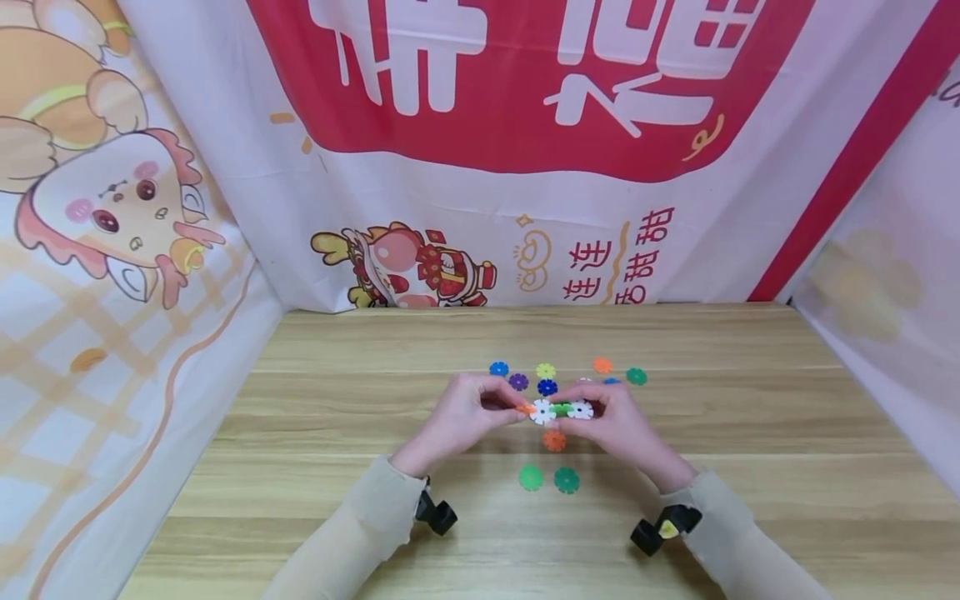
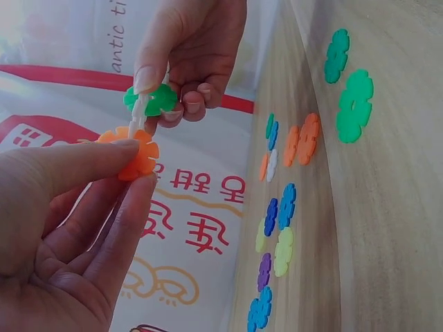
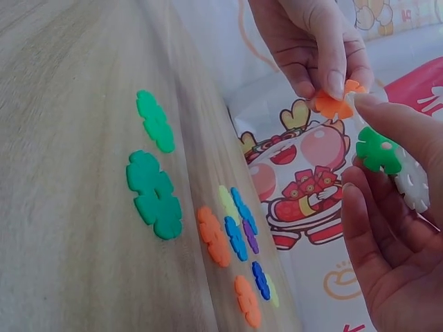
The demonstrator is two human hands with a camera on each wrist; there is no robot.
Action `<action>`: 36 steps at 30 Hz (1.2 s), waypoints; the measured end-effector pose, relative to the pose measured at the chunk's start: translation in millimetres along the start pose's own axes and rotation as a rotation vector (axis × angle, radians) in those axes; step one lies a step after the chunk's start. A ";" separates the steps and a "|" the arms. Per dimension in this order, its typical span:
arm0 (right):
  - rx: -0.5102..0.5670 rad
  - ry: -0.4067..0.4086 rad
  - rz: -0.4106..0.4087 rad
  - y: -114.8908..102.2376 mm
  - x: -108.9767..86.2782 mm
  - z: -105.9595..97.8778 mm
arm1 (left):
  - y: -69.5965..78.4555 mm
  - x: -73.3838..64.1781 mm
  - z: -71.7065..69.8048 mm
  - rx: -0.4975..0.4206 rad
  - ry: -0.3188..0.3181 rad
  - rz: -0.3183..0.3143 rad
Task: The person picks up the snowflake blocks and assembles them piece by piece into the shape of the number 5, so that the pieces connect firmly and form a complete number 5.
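Observation:
My left hand (image 1: 465, 412) pinches an orange notched plastic disc (image 2: 143, 158) between thumb and fingers. My right hand (image 1: 615, 421) holds a short chain of interlocking discs: a white disc (image 1: 543, 412), a green disc (image 3: 378, 149) and another white disc (image 3: 413, 184). In the left wrist view, the orange disc meets the edge of the near white one; how deeply their notches engage cannot be told. Both hands are raised above the table, close together, and fingers cover parts of the pieces.
Loose discs lie on the wooden table (image 1: 322, 450): an orange one (image 1: 554, 441) below the hands, a light green (image 1: 531, 477) and a dark green one (image 1: 567, 480) nearer, several others behind, including a purple disc (image 1: 518, 382). Printed cloth (image 1: 450, 192) hangs along the back.

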State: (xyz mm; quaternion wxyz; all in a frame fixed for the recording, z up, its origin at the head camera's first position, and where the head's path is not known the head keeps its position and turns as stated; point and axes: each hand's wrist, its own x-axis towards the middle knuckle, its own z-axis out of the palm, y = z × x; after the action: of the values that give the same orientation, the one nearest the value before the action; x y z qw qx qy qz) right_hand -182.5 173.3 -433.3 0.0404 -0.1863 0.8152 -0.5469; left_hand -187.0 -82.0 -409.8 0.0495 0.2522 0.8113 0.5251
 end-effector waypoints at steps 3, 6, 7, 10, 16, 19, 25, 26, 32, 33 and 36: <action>0.015 -0.002 0.009 -0.2 -1.9 -0.1 | -0.4 -0.4 -0.2 -0.011 -0.013 -0.001; 0.020 0.010 0.017 0.7 -3.2 -1.2 | -3.8 -0.4 -2.0 -0.023 -0.018 -0.005; 0.017 0.016 0.020 1.3 -3.4 -2.1 | -5.5 -0.3 -3.1 -0.026 -0.016 -0.011; -0.007 0.041 0.024 2.9 -4.9 -6.1 | -11.8 1.3 -7.4 -0.032 0.003 -0.027; -0.024 0.067 -0.007 4.9 -4.7 -14.5 | -23.5 8.4 -20.0 -0.010 0.084 -0.073; -0.014 0.066 -0.010 5.5 -4.4 -17.3 | -29.5 14.6 -25.4 0.016 0.113 -0.090; -0.007 0.061 -0.007 5.0 -4.3 -19.2 | -45.1 29.7 -29.8 0.046 0.118 -0.120; -0.008 0.059 -0.009 5.0 -4.1 -19.1 | -48.4 32.1 -30.0 0.054 0.114 -0.130; 0.002 0.040 -0.011 2.6 -3.1 -17.2 | -70.4 43.8 -28.1 0.121 0.118 -0.224; 0.004 0.041 -0.010 2.1 -3.0 -16.9 | -73.3 45.3 -27.3 0.125 0.119 -0.238; 0.003 0.041 -0.003 1.7 -2.6 -16.0 | -78.1 48.5 -24.7 0.142 0.106 -0.270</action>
State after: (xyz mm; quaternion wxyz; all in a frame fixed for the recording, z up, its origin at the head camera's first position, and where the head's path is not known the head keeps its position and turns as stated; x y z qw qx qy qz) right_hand -184.9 188.8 -428.9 0.0234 -0.1761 0.8147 -0.5520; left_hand -265.5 -105.2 -458.3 0.0589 0.1157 0.8744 0.4674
